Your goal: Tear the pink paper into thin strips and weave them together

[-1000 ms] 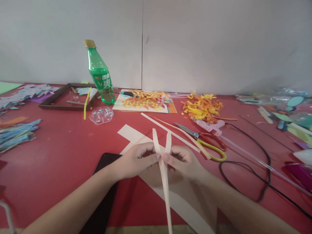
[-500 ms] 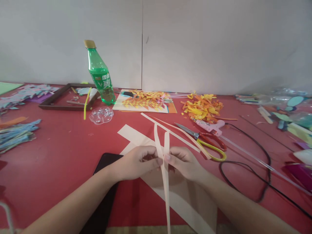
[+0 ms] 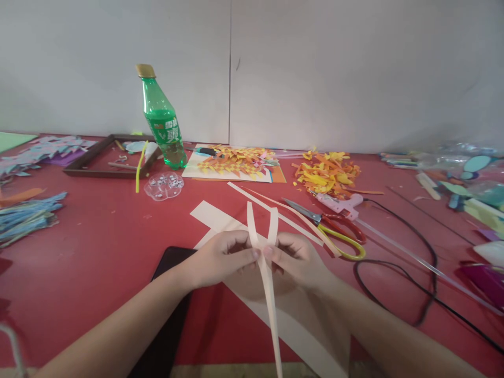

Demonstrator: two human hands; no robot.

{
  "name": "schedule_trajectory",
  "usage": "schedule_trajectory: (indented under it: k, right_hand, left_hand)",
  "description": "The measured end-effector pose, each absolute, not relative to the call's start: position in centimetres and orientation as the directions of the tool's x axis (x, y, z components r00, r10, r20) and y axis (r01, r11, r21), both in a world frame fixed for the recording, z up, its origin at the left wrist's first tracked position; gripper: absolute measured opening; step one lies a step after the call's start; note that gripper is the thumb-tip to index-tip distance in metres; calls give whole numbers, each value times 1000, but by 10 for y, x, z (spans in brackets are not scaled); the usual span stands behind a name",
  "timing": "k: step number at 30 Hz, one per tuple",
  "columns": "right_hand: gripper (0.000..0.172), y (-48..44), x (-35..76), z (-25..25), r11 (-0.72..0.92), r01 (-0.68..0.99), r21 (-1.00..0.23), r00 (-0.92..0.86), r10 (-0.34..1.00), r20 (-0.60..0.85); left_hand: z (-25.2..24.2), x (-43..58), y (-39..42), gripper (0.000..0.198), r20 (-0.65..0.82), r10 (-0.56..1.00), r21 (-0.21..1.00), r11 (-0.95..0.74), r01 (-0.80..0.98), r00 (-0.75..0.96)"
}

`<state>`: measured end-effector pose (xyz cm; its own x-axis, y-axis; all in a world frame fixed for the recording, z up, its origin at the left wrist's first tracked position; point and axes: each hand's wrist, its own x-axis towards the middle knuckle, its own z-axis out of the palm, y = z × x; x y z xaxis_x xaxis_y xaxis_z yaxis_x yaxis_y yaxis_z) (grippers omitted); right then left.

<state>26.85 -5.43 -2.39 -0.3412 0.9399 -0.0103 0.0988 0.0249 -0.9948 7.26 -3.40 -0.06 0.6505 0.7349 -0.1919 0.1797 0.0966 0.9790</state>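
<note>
Between my two hands is a pale cream paper strip (image 3: 270,302), split at its top into two upright tails that spread like a Y. My left hand (image 3: 224,260) pinches the left tail near the fork with thumb and fingers. The right tail is pinched by my right hand (image 3: 297,260), its thumb close to the left one. From the fork the strip hangs down past the lower picture edge. Cream paper pieces (image 3: 218,218) lie on the table under my hands. Left of them, a black phone-like slab (image 3: 165,315) is partly covered by my left forearm.
Scissors (image 3: 338,239), a pink glue gun (image 3: 340,205) with a black cord, and thin paper strips (image 3: 275,212) lie beyond my right hand. Orange-yellow paper scraps (image 3: 331,173), a green bottle (image 3: 161,126), a brown frame (image 3: 104,173) and a clear bead case (image 3: 163,186) stand farther back.
The two tails at the top have spread farther apart, and my hands have risen slightly. The strip's lower end has swung a little to the right.
</note>
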Motion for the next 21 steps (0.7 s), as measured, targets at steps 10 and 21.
schedule_trajectory:
  k: [10, 21]
  right_hand:
    - [35, -53, 270, -27, -52, 31, -998, -435, 899, -60]
    - [30, -54, 271, -26, -14, 78, -997, -449, 892, -48]
  left_hand:
    - [1, 74, -35, 19, -184, 670, 981, 82, 175, 719]
    - [-5, 73, -34, 21, -158, 732, 980, 33, 197, 663]
